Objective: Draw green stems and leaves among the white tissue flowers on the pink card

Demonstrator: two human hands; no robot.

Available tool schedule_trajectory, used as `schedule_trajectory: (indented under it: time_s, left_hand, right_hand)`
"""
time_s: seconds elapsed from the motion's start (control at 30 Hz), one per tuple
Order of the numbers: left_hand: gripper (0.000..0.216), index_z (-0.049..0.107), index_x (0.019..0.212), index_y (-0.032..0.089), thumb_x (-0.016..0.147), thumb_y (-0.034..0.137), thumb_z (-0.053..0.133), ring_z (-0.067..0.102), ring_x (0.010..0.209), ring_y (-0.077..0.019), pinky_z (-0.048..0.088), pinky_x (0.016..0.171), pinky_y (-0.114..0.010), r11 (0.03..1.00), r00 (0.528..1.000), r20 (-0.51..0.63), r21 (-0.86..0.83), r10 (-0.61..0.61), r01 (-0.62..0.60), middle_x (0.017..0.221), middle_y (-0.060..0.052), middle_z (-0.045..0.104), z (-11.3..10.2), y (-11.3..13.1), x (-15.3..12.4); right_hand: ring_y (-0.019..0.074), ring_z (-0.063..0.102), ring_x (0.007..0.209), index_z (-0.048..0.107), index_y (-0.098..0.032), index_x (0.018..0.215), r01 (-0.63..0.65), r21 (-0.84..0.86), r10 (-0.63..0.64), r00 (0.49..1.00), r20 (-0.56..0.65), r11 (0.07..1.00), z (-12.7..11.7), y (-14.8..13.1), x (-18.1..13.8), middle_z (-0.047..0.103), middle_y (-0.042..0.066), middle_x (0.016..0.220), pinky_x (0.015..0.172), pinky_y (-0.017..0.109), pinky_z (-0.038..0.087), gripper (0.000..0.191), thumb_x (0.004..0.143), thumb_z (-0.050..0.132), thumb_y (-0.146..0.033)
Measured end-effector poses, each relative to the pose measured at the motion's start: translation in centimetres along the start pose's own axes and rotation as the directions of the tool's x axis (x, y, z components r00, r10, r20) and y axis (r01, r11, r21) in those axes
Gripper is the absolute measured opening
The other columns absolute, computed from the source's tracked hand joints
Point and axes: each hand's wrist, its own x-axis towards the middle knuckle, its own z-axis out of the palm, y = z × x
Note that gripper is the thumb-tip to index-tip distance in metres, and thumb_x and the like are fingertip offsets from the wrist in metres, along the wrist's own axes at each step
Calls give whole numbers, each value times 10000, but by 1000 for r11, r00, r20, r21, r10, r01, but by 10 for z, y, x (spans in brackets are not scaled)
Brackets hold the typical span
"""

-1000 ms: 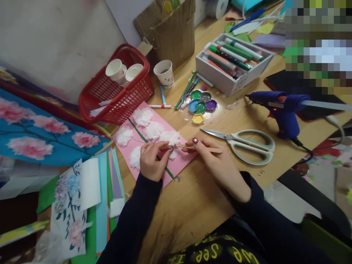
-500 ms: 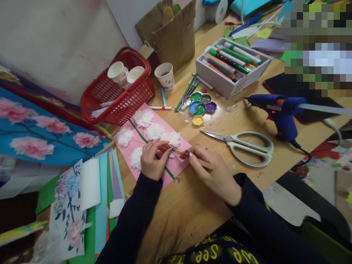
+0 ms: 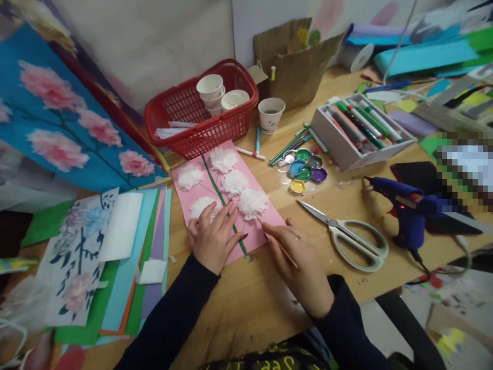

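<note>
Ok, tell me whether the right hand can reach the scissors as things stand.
Likely yes: the scissors lie close beside the right hand with nothing between them, though that hand holds a thin stick.

Card (image 3: 254, 235): flowers (image 3: 252, 203) on it; basket (image 3: 215, 136) behind, cups (image 3: 210, 87) inside. Right of card: palette (image 3: 304, 172), scissors (image 3: 337, 226). Right of scissors: glue gun (image 3: 410, 210).
</note>
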Motion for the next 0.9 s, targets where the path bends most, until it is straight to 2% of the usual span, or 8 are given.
schedule_trajectory:
  time_s: [0.13, 0.37, 0.57, 0.7, 0.9]
  left_hand:
    - [290, 672, 1099, 263, 823, 340, 722, 462, 1214, -400, 256, 904, -543, 999, 1000, 14, -30, -19, 20, 1238, -76, 668, 1, 0, 1]
    - [313, 625, 1101, 284, 810, 272, 740, 487, 1200, -405, 256, 882, -566, 995, 1000, 16, -101, -4, 6, 1270, -25, 652, 2, -4, 2]
    - [395, 632, 1093, 277, 740, 256, 809, 498, 1189, -387, 277, 873, -537, 992, 999, 5, -118, -35, 35, 1256, -21, 660, 2, -2, 2]
    - [385, 636, 1118, 249, 766, 273, 790, 499, 1192, -355, 271, 891, -517, 991, 999, 29, -127, -33, 37, 1287, -34, 640, 3, -3, 2]
    - [380, 641, 1131, 231, 785, 316, 773, 475, 1229, -354, 298, 886, -530, 992, 993, 103, -110, -52, 63, 1322, -37, 615, 4, -4, 1]
  right_hand:
    - [220, 695, 917, 612, -215, 1133, 53, -76, -51, 998, 27, 996, 1, -3, -1, 735, 84, 991, 1023, 525, 459, 242, 923, 504, -165]
    - [257, 625, 1051, 508, -173, 1248, 190, -240, -148, 972, 184, 952, -2, -7, 0, 698, 119, 1122, 1026, 576, 431, 352, 906, 519, -90]
    - [291, 623, 1048, 539, -99, 1184, 313, -376, -204, 931, 302, 872, -8, -10, 12, 696, 155, 1122, 997, 580, 431, 292, 893, 529, -80]
    - [299, 643, 1033, 573, -96, 1151, 349, -398, -204, 909, 362, 848, -11, -10, 18, 708, 153, 1108, 982, 569, 441, 253, 902, 533, -118]
    - [279, 671, 994, 598, -112, 1150, 411, -422, -250, 888, 386, 808, -11, -10, 24, 733, 129, 1077, 938, 531, 473, 250, 919, 504, -118]
